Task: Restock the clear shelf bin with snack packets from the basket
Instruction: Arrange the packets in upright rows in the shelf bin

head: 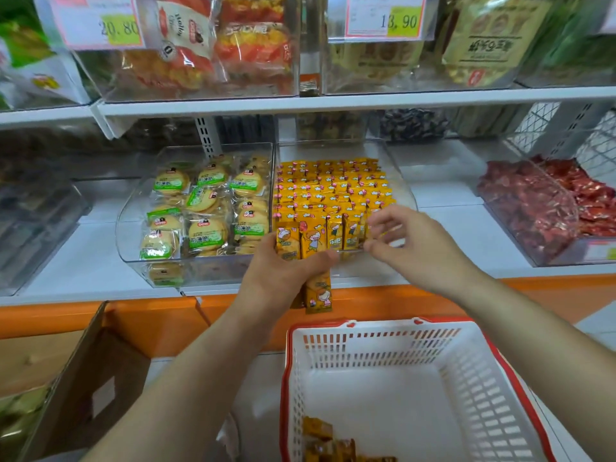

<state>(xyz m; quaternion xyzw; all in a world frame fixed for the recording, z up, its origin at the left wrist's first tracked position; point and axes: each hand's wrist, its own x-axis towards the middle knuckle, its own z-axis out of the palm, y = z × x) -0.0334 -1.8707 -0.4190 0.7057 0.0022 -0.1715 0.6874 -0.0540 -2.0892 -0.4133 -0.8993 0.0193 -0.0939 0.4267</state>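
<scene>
The left hand [283, 275] grips a fan of small yellow foil snack packets [311, 243] at the front edge of the clear plastic shelf bin [405, 191], with the right hand [411, 243] loose-fingered beside them, and the one packet dangling below the grip may slip and miss the red-rimmed white plastic basket [366, 348].

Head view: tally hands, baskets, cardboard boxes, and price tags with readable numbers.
Hands: 2, left hand gripping snack packets, right hand
Basket: 1
Cardboard box: 1
Readable price tags: 2
Total: 6
</scene>
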